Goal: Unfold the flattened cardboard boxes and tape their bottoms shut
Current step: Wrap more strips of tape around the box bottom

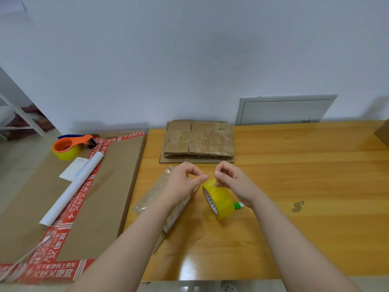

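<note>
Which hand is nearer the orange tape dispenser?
Left. The left hand hovers well right of the dispenser; the right hand is farther right, at the yellow tape roll.

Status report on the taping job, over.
Right hand pinches top of yellow tape roll; left hand curled beside it, grip unclear. Flattened boxes stacked behind. One flat box under left forearm.
</note>
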